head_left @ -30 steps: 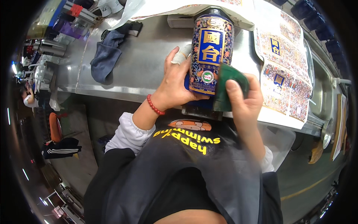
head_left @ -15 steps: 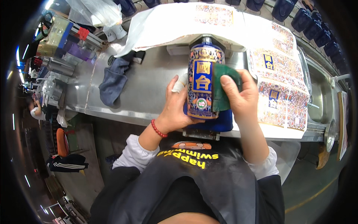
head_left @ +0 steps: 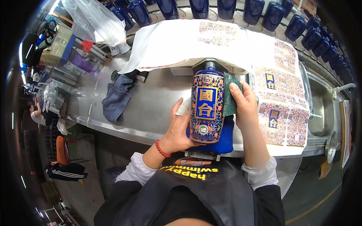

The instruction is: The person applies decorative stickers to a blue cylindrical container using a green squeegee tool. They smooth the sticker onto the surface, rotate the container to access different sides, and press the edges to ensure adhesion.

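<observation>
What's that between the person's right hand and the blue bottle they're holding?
In the head view, a dark green cloth lies between the right hand and the side of the labelled blue bottle; the left hand steadies the other side.

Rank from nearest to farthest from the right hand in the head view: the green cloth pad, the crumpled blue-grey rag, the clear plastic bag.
From the right hand:
1. Green cloth pad, under its fingers, against the blue labelled bottle.
2. Crumpled blue-grey rag, on the metal counter to the left.
3. Clear plastic bag, far upper left.

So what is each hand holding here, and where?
Left hand grips the lower left side of the dark blue labelled bottle; right hand presses a green cloth against its right side.
</observation>
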{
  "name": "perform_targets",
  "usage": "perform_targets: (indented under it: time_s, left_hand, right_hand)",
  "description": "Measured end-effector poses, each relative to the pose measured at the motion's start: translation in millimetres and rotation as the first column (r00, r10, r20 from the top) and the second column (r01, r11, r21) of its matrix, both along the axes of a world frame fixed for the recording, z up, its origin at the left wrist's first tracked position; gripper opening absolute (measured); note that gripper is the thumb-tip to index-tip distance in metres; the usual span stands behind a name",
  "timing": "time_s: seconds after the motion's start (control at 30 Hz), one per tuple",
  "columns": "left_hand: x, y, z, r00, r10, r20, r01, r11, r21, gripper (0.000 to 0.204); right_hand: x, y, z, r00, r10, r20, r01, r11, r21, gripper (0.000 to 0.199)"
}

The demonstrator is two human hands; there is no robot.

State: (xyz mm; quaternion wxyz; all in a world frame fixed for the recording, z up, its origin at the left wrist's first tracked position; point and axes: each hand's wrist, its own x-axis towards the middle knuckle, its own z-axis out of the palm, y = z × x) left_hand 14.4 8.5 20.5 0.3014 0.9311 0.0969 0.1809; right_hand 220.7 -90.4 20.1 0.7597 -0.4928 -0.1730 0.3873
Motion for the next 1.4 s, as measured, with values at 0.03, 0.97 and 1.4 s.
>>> perform_targets:
  time_s: [0.03,0.97,1.4]
  left_hand:
    - [0.0,0.7,-1.0,1.000,-0.002,0.005,0.002,1.000,-0.019,0.086]
    - [-14.0,-14.1,7.6,0.962,0.257,0.091,-0.269,0.950,0.158,0.110]
    - [-16.6,-16.8,15.1,0.960,0.268,0.081,-0.278,0.944,0.176,0.110]
  right_hand:
    - [1.0,-1.4,-5.4,1.000,0.006,-0.028,-0.006,1.000,0.006,0.025]
    - [22.1,34.8,107.5,0.482,0.141,0.865,0.134,0.963,-0.232,0.016]
    - [-11.2,13.9,101.0,-0.279,-0.116,0.953,-0.262,0.964,0.041,0.026]
